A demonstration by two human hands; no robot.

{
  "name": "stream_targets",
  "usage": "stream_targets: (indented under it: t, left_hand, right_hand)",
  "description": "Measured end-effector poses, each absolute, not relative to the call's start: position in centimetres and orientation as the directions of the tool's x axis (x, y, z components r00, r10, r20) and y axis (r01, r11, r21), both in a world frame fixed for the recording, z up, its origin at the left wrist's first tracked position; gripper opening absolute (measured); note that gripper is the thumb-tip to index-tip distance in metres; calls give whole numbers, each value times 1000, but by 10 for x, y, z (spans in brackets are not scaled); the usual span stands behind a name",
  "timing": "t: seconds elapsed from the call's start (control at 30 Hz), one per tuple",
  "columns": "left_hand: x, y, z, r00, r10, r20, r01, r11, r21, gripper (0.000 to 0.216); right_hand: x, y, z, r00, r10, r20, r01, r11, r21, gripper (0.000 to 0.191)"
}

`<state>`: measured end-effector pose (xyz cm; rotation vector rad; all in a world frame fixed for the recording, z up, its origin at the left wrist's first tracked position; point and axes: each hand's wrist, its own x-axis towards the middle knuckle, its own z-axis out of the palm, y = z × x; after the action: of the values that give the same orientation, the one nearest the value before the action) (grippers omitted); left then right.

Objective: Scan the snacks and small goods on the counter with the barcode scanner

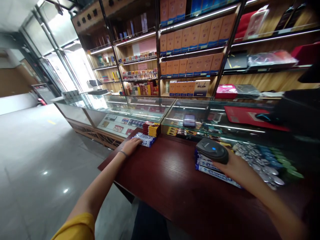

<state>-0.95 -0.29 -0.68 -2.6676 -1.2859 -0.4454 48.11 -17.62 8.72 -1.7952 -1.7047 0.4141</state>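
Note:
My left hand (131, 147) lies palm down at the left edge of the dark red tabletop (160, 173). Its outstretched fingers touch the near side of some blue-and-white packets (147, 140) lying flat. Right behind these stand red and yellow packs (151, 128) in stacks. My right hand (233, 165) is wrapped round a black barcode scanner (212, 150) with a lit blue spot on top. Beneath the scanner lies a stack of long blue-and-white packets (213, 172), partly covered by the scanner and hand.
Beyond the tabletop runs a glass display counter (140, 110). Silver-topped round containers (260, 163) and green ones (287, 165) crowd the right side. A red mat (247, 116) lies on the glass. Lit shelves of boxes (193, 65) line the wall; tiled floor (32, 166) stretches left.

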Motion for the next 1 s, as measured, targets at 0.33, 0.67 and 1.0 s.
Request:
stream_targets:
  t: [0.33,0.67,1.0]
  left_hand:
    - [-12,-4,-14,554,752,357,799,-601,25,40]
    - [29,-21,-2,615,685,390,768,-632,-101,43]
    - [191,-50,0,694,502,515,575,-818,22,40]
  right_hand:
    - [483,-177,92,89,984,154,784,26,-620,63]
    - [488,-180,108,113,977,178,789,20,-613,60]
    - [522,-199,135,163,975,150,733,-18,-680,44]
